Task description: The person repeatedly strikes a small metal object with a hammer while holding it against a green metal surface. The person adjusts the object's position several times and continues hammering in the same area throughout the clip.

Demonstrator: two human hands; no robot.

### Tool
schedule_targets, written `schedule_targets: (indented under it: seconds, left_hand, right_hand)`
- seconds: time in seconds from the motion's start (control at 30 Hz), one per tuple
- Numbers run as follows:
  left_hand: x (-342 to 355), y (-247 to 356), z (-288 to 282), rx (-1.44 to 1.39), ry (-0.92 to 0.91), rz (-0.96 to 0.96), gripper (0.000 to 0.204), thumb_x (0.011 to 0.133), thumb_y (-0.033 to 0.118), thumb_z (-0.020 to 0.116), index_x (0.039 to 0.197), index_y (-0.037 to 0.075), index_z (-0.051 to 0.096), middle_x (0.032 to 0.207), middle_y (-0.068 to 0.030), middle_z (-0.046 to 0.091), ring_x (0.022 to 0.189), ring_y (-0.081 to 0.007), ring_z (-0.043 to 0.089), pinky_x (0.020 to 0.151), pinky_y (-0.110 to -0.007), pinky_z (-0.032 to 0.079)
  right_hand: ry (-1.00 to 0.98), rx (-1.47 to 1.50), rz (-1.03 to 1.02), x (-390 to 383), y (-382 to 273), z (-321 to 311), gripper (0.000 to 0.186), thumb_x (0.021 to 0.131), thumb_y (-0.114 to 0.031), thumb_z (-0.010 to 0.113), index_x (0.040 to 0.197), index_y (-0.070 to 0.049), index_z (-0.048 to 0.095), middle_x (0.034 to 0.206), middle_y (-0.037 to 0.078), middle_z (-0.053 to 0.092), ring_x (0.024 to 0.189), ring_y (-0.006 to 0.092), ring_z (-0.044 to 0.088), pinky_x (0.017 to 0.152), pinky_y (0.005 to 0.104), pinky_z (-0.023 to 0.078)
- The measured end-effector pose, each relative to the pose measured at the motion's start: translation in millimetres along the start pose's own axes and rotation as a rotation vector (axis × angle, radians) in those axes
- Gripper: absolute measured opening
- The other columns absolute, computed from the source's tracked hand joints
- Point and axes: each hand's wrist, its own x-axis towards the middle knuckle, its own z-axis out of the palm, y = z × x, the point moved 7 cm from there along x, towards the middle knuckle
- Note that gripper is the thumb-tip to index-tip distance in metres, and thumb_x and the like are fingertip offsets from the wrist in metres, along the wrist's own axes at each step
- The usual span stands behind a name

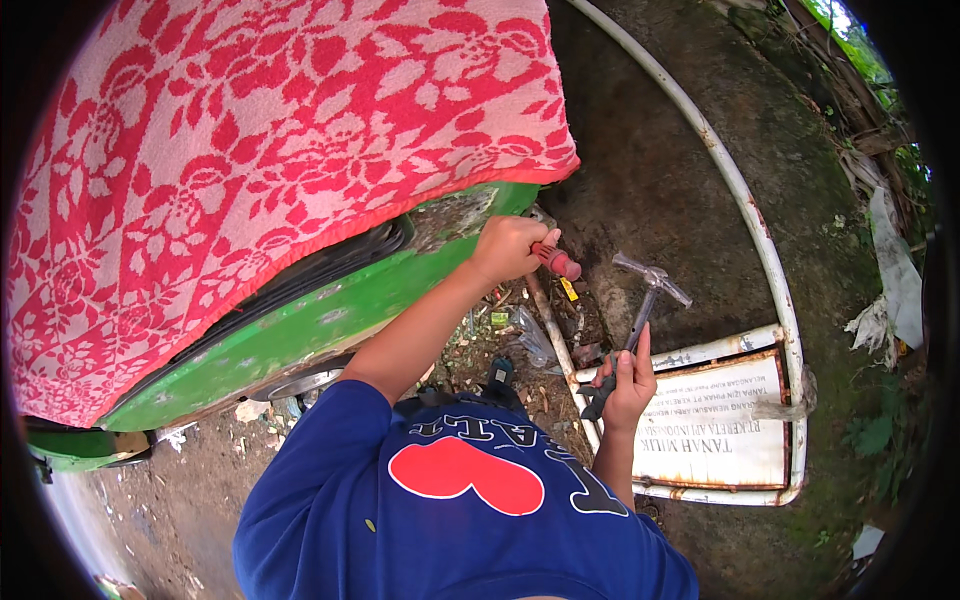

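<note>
My left hand is closed around a red ribbed tool handle, whose rounded end points right; any shaft or blade is hidden by the hand. It is at the corner of a green car body, where the paint is worn down to bare patches. Lower right, my right hand grips the dark handle of a hammer. The hammer's metal head is raised, a short way right of the red handle and apart from it. A red and pink floral blanket covers the upper part of the car.
A white, rust-spotted pipe frame curves along the right, with a white sign panel at its lower end. Litter and scraps lie on the dirt between car and frame. Pale torn sheeting hangs at far right.
</note>
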Motion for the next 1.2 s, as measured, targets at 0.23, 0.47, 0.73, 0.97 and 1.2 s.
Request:
schedule_targets:
  seconds: [0.23, 0.47, 0.73, 0.97, 1.2]
  left_hand:
    - [2.7, 4.9, -7.9, 0.007, 0.049, 0.017, 0.034, 0.092, 0.025, 0.064, 0.064, 0.009, 0.056, 0.064, -0.0096, 0.059, 0.061, -0.0322, 0.06, 0.055, -0.043, 0.045]
    - [16.8, -4.0, -6.5, 0.008, 0.039, -0.135, 0.03, 0.091, 0.026, 0.065, 0.068, 0.008, 0.06, 0.066, -0.0118, 0.06, 0.066, -0.0351, 0.061, 0.058, -0.045, 0.045]
    - [22.0, -6.6, -2.1, -0.003, 0.093, -0.109, 0.031, 0.09, 0.026, 0.068, 0.067, 0.006, 0.061, 0.063, -0.0152, 0.057, 0.062, -0.0377, 0.058, 0.055, -0.046, 0.044]
    - [19.8, -7.9, 1.8, 0.04, 0.032, -0.129, 0.03, 0.09, 0.029, 0.066, 0.069, 0.009, 0.061, 0.068, -0.013, 0.062, 0.067, -0.0369, 0.061, 0.059, -0.048, 0.047]
    - [-0.9, -32.1, 8.2, -0.101, 0.103, -0.211, 0.027, 0.09, 0.026, 0.066, 0.07, 0.008, 0.063, 0.066, -0.0129, 0.06, 0.065, -0.0357, 0.061, 0.059, -0.045, 0.048]
  right_hand:
    - [-0.035, -0.025, 0.017, 0.8, 1.5, 8.4, 0.051, 0.102, -0.009, 0.049, 0.151, -0.001, 0.034, 0.081, 0.003, 0.056, 0.066, 0.0079, 0.051, 0.057, 0.026, 0.05]
    - [-0.009, -0.034, 0.033, -1.0, 0.5, 9.8, 0.052, 0.102, -0.009, 0.05, 0.151, -0.001, 0.034, 0.078, 0.002, 0.056, 0.064, 0.0078, 0.051, 0.057, 0.0261, 0.05]
    - [-0.02, -0.021, 0.063, -6.4, 4.3, 12.0, 0.052, 0.102, -0.009, 0.05, 0.151, -0.002, 0.034, 0.077, 0.002, 0.055, 0.063, 0.0077, 0.051, 0.057, 0.0254, 0.049]
    - [0.011, -0.053, -0.058, -11.5, -24.0, 27.3, 0.052, 0.102, -0.008, 0.048, 0.151, -0.002, 0.034, 0.077, 0.002, 0.057, 0.063, 0.009, 0.052, 0.057, 0.0263, 0.049]
    - [-0.157, -0.347, -0.036, 11.7, -27.0, 48.1, 0.048, 0.102, -0.007, 0.048, 0.149, -0.004, 0.04, 0.079, 0.002, 0.053, 0.064, 0.0079, 0.05, 0.055, 0.0249, 0.047]
